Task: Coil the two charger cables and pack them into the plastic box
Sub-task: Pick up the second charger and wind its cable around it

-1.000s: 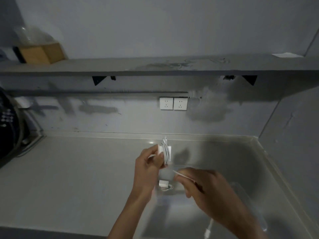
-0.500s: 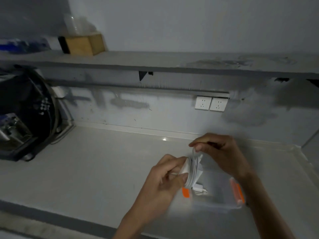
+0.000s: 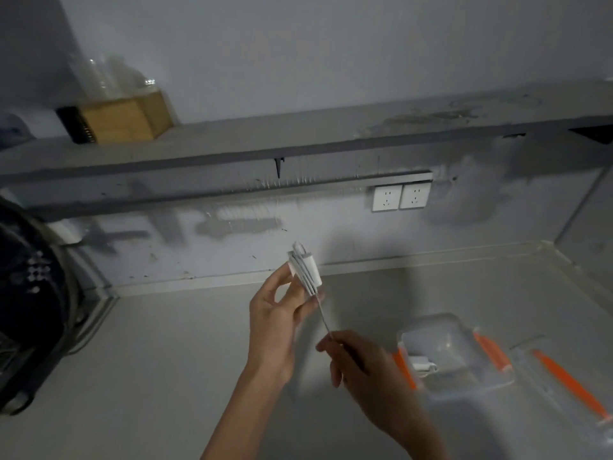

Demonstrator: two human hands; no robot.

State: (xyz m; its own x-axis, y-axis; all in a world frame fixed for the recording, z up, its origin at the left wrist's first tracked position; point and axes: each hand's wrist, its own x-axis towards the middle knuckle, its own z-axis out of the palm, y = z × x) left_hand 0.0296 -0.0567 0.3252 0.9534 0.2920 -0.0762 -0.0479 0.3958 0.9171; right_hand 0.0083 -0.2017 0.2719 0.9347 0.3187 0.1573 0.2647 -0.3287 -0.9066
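The left hand (image 3: 275,313) holds in its grip the white charger (image 3: 306,270), cable wound flat around it, above the tabletop (image 3: 166,360). The right hand (image 3: 358,363) pinches the taut cable end (image 3: 323,315), now below the white charger, earlier above it. A second charger (image 3: 422,365) lies in the plastic box (image 3: 441,322).

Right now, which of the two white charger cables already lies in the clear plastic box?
The small coiled cable inside the box; the other cable is held between left hand and right hand.
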